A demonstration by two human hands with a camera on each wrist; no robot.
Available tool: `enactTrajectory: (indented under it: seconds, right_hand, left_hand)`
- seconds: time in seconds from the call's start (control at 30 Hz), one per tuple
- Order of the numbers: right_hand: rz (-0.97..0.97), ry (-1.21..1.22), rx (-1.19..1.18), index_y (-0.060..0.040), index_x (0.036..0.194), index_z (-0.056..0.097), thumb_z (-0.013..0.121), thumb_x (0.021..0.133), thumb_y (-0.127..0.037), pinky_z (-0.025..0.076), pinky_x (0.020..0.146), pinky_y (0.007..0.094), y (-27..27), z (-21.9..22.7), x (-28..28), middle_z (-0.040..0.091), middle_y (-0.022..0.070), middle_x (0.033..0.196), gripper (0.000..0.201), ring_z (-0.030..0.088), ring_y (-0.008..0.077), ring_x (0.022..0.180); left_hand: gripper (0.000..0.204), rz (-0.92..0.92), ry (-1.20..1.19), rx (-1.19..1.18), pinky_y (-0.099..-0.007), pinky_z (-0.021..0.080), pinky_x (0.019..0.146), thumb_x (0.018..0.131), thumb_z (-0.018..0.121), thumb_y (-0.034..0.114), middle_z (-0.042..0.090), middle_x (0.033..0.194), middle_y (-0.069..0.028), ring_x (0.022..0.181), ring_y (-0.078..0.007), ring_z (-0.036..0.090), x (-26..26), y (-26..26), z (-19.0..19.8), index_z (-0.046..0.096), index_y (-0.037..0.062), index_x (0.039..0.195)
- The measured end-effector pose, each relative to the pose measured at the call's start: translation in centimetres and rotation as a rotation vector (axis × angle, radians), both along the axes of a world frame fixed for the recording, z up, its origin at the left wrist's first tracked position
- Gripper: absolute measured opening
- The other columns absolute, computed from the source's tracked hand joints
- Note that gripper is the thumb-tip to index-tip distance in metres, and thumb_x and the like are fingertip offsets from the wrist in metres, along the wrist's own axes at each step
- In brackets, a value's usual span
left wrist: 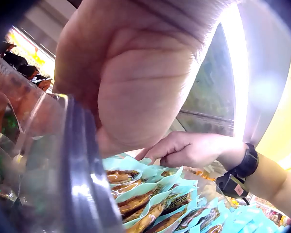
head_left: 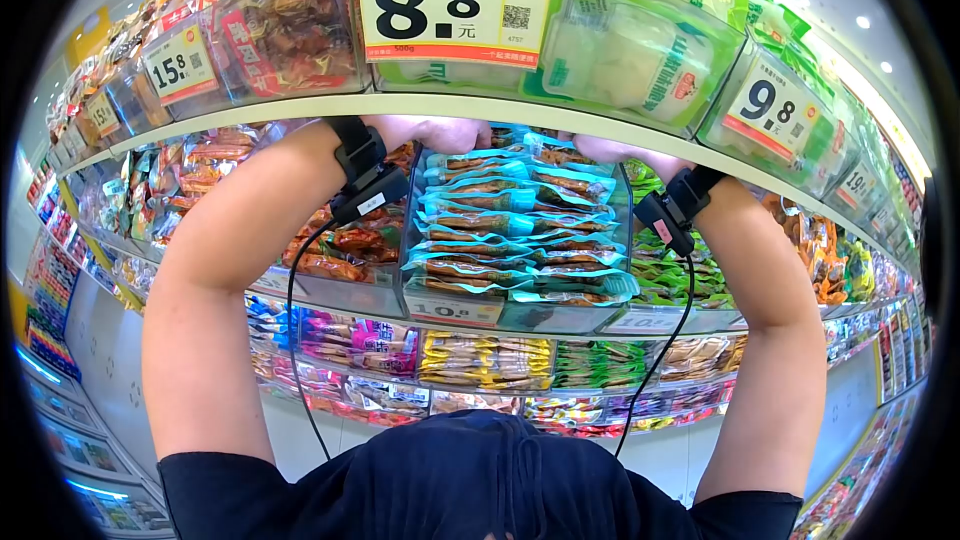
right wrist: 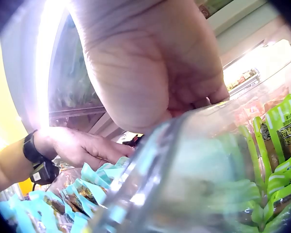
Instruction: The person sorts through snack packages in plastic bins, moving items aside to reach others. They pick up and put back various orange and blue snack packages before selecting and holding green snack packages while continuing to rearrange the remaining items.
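Note:
Both hands reach under the upper shelf into a clear bin packed with blue-edged snack packets [head_left: 520, 210] in two columns. My left hand [head_left: 430, 132] is at the far left of the bin, partly hidden by the shelf edge. In the right wrist view the left hand [right wrist: 87, 148] stretches its fingers over the blue packets' tops. My right hand [head_left: 625, 148] is at the bin's far right; the left wrist view shows the right hand [left wrist: 191, 148] with fingers extended low at the packets [left wrist: 155, 199]. Neither hand shows a packet lifted out.
A shelf edge [head_left: 540, 110] with price tags [head_left: 455, 10] crosses above the forearms. Clear dividers [left wrist: 87, 179] flank the bin, with green packets [head_left: 680, 265] to the right and reddish-brown packets [head_left: 335, 255] to the left. Lower shelves hold yellow packets [head_left: 485, 360]. Camera cables hang from both wrists.

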State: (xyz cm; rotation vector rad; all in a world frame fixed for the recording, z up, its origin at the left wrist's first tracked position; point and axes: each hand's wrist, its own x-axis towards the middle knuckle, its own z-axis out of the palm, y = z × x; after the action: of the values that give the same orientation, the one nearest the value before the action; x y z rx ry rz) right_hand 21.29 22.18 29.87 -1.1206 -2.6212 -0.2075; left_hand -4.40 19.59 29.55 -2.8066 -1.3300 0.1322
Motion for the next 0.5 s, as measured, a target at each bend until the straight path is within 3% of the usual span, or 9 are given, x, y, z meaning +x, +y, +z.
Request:
enactTrajectory:
  seconds: [0.27, 0.5]
  right_hand:
    - [0.009, 0.056, 0.063, -0.0094, 0.114, 0.055, 0.053, 0.089, -0.023, 0.046, 0.086, 0.0414, -1.0, 0.4, 1.0, 0.061, 0.0142, 0.104, 0.028, 0.058, 0.0286, 0.096]
    - [0.007, 0.04, 0.104, -0.0093, 0.114, 0.055, 0.053, 0.089, -0.023, 0.046, 0.086, 0.0414, -1.1, 0.1, 0.4, 0.061, 0.0142, 0.104, 0.029, 0.057, 0.0285, 0.096]
  left_hand:
    - [0.014, -0.031, -0.238, 0.091, -0.0378, 0.047, 0.081, 0.081, 0.055, 0.011, 0.063, 0.093, -0.0092, 0.092, -0.0241, 0.059, -0.7, -1.6, 1.3, 0.063, 0.0092, 0.092]
    - [0.008, 0.029, -0.258, 0.064, -0.0368, 0.047, 0.074, 0.081, 0.054, 0.011, 0.062, 0.085, -0.008, 0.084, -0.0233, 0.059, -0.2, -1.6, 0.8, 0.061, 0.0092, 0.084]
